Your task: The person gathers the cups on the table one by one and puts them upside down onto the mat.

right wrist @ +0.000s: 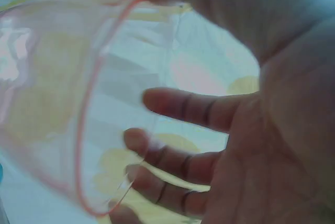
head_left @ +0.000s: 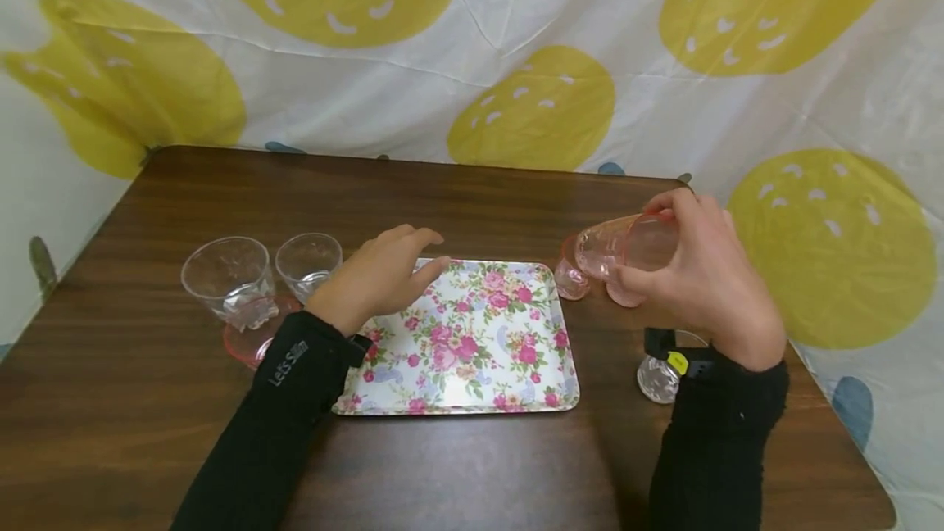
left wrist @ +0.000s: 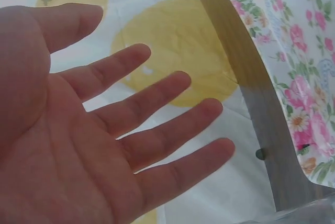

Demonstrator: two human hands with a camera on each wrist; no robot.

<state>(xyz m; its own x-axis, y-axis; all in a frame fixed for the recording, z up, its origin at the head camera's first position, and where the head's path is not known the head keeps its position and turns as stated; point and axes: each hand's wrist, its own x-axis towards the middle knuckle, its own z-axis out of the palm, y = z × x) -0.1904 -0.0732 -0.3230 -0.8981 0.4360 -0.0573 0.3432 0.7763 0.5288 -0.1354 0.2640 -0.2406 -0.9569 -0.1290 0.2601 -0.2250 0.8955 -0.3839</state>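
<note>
My right hand (head_left: 696,269) grips a clear pink cup (head_left: 606,246) by its rim, tipped on its side above the table to the right of the tray. In the right wrist view the thumb and fingertips meet the red rim of that cup (right wrist: 89,114). Just beyond it stands a smaller-looking pink cup (head_left: 571,279), with another pink base (head_left: 625,295) partly covered by the held cup. My left hand (head_left: 379,273) hovers over the left side of the flowered tray (head_left: 457,410); its fingers are spread and hold nothing, as the left wrist view shows its bare palm (left wrist: 68,156).
Two clear cups (head_left: 224,273) stand left of the tray, with a red-rimmed cup (head_left: 247,347) in front, partly behind my left sleeve. Another clear cup (head_left: 656,379) sits beside my right wrist. A patterned cloth (head_left: 398,105) hangs behind the brown table (head_left: 111,367).
</note>
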